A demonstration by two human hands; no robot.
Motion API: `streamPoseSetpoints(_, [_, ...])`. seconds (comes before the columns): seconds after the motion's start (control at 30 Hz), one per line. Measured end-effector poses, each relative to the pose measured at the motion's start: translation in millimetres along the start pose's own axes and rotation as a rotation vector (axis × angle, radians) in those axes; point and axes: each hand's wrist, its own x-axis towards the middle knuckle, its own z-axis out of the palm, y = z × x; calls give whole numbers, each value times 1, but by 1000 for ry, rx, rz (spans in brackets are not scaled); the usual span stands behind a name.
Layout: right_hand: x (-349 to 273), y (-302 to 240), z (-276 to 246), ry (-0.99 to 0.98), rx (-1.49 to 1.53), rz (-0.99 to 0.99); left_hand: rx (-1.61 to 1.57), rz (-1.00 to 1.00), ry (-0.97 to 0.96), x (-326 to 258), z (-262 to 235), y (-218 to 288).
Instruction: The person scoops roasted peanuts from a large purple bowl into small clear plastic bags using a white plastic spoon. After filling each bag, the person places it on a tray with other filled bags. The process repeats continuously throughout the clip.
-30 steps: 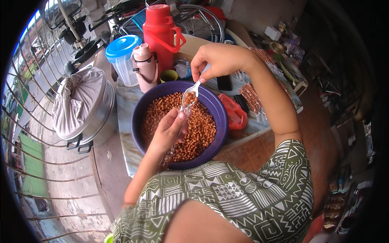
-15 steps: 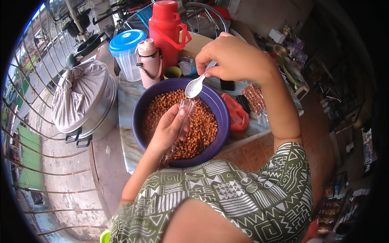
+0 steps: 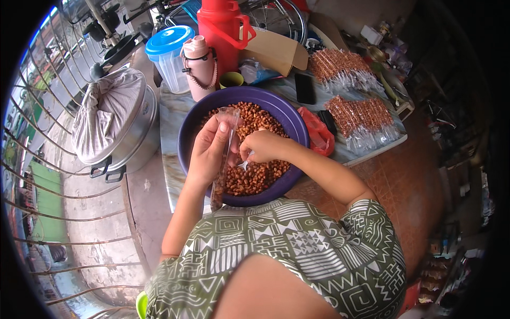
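Observation:
A wide purple bowl (image 3: 289, 114) full of brown roasted peanuts (image 3: 255, 175) stands on the table in front of me. My left hand (image 3: 210, 151) holds a long narrow clear plastic bag (image 3: 222, 159) upright over the bowl; its lower part is filled with peanuts. My right hand (image 3: 260, 146) grips a white spoon (image 3: 245, 165), dipped low into the peanuts just right of the bag.
Behind the bowl stand a pink flask (image 3: 199, 66), a red jug (image 3: 226, 32), a blue-lidded clear pitcher (image 3: 170, 56) and a cardboard box (image 3: 273, 50). Filled peanut packets (image 3: 361, 119) lie to the right. A cloth-covered metal pot (image 3: 114, 125) sits left. A phone (image 3: 304, 87) lies nearby.
My right hand has come down from above the bag's mouth into the bowl with the spoon. The left hand still holds the bag; the view shifted.

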Motion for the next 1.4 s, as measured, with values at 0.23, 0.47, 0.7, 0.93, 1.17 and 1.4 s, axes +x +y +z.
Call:
streamPoseSetpoints(0.23, [-11,40,-60,-43,299,-18,-50,-35,20,8,-8,-2])
streamPoseSetpoints(0.47, [-48,29,-158,113,398,-7,13,-91,-45,10,2,-6])
streamPoseSetpoints(0.7, [-60,-1,-220,127,204,8,38,-173,-123,13,11,-11])
streamPoseSetpoints(0.93, [-51,-41,-220,68,-14,-41,-49,-165,-126,12,10,-15])
streamPoseSetpoints(1.17, [-60,-79,-204,267,-357,-70,-62,-161,-105,10,10,-8])
streamPoseSetpoints(1.4, [-72,-87,-192,447,-524,-85,-63,-154,-96,13,8,-11])
